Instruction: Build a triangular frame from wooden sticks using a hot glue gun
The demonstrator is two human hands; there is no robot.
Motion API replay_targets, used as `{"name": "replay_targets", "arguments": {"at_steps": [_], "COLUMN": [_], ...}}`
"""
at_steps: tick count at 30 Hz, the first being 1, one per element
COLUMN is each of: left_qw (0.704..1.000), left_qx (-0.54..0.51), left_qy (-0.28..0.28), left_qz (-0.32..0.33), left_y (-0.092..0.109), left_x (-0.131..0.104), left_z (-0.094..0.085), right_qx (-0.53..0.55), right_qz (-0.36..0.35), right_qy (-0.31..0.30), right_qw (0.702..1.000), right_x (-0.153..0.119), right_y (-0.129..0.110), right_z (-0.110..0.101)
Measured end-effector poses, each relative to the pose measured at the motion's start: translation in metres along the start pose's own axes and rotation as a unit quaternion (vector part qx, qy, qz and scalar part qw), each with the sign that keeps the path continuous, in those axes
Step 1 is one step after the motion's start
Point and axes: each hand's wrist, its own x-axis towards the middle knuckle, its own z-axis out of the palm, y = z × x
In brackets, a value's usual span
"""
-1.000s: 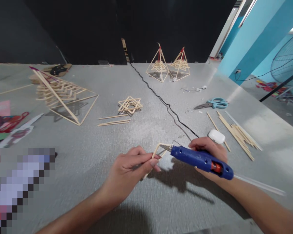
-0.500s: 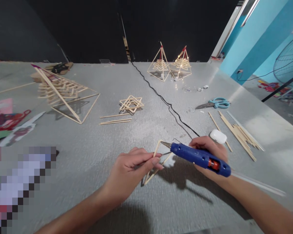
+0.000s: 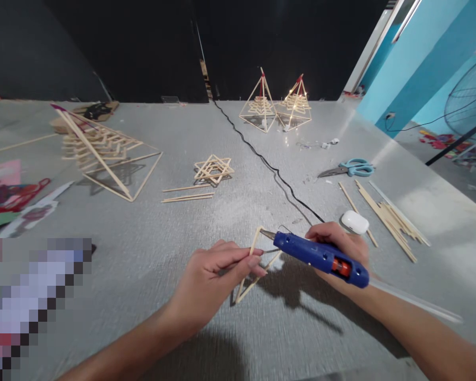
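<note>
Between the thumb and fingers of my left hand (image 3: 218, 275) is a small triangle of thin wooden sticks (image 3: 257, 278), tilted up off the table. My right hand (image 3: 341, 246) grips a blue hot glue gun (image 3: 321, 256) from behind, partly hidden by its body. The metal nozzle meets the top corner of the triangle. A clear glue stick (image 3: 416, 301) pokes out of the gun's rear end. Beyond my hands lie a star-shaped stick frame (image 3: 213, 169) and several loose sticks (image 3: 188, 198).
Stick pyramids stand at the left (image 3: 103, 153) and at the back (image 3: 261, 106). A black cable (image 3: 262, 159) crosses the table. To the right are blue-handled scissors (image 3: 351, 168), a white case (image 3: 355, 221) and a pile of sticks (image 3: 392, 219). Coloured scraps (image 3: 16, 198) lie far left.
The glue gun has shifted slightly left, its nozzle staying at the triangle's top corner. My left hand has hardly moved; the triangle's lower corner has dipped a little.
</note>
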Motion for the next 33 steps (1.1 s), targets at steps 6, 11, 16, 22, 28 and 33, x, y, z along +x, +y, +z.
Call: {"name": "replay_targets", "arguments": {"at_steps": [6,11,16,22,28,33], "left_qw": [1.000,1.000,1.000,1.000,1.000,1.000], "left_qx": [0.004,0.007,0.005,0.004,0.007,0.009], "left_qy": [-0.002,-0.003,-0.007,-0.002,-0.005,0.004], "left_qz": [-0.006,-0.005,-0.006,-0.012,-0.017,-0.022], "left_y": [0.0023,0.0026,0.0024,0.0023,0.0037,0.0064], "left_x": [0.0002,0.0004,0.0006,0.0003,0.0000,0.0009], "left_z": [0.0005,-0.0011,-0.0016,-0.0016,-0.0015,-0.0015], "right_qx": [0.019,0.022,0.027,0.018,-0.001,-0.001], "right_qz": [-0.003,0.011,0.010,0.004,-0.023,-0.032], "right_qy": [0.003,0.011,0.021,0.010,0.003,0.020], "right_qw": [1.000,1.000,0.999,1.000,1.000,0.999], "right_x": [0.0007,-0.0037,-0.0047,-0.0025,-0.0019,0.0005], "right_y": [0.0006,0.0060,0.0071,0.0032,0.0073,0.0060], "right_z": [-0.0005,0.0011,0.0026,0.0002,0.0027,0.0026]}}
